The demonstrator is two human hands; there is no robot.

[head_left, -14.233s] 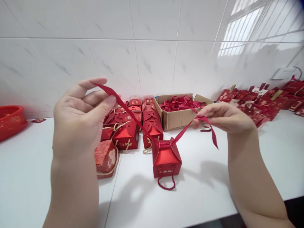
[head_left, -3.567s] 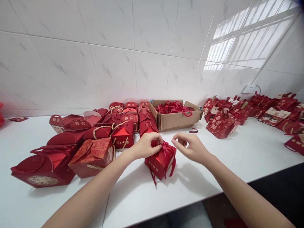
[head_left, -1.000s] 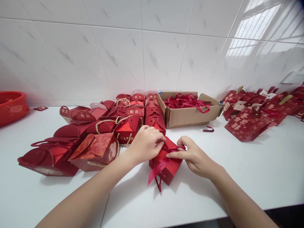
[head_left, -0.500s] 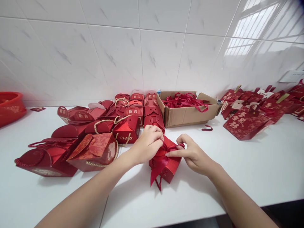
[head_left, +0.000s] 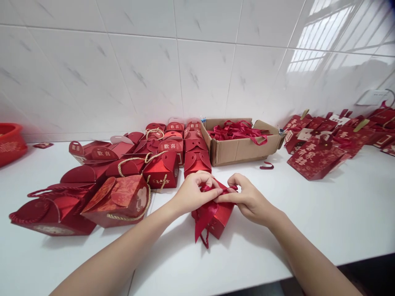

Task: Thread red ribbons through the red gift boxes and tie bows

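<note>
A small red gift box (head_left: 217, 220) sits on the white counter (head_left: 308, 222) in front of me. A red ribbon (head_left: 205, 213) is wrapped over its top, with one tail hanging down the front. My left hand (head_left: 194, 193) pinches the ribbon at the top of the box, fingers curled. My right hand (head_left: 247, 199) meets it from the right, thumb and forefinger pinched on the same ribbon. The knot itself is hidden under my fingers.
Several red gift boxes (head_left: 123, 199) crowd the counter to the left and behind. An open cardboard box (head_left: 240, 150) holds loose red ribbons. More red boxes (head_left: 314, 156) lie at the right. A red basin (head_left: 9, 142) stands far left. A ribbon scrap (head_left: 267, 165) lies near the carton.
My two hands have drawn closer together over the box top, fingertips now touching at the ribbon. Long before, I held the ribbon ends stretched wide apart above the box.
</note>
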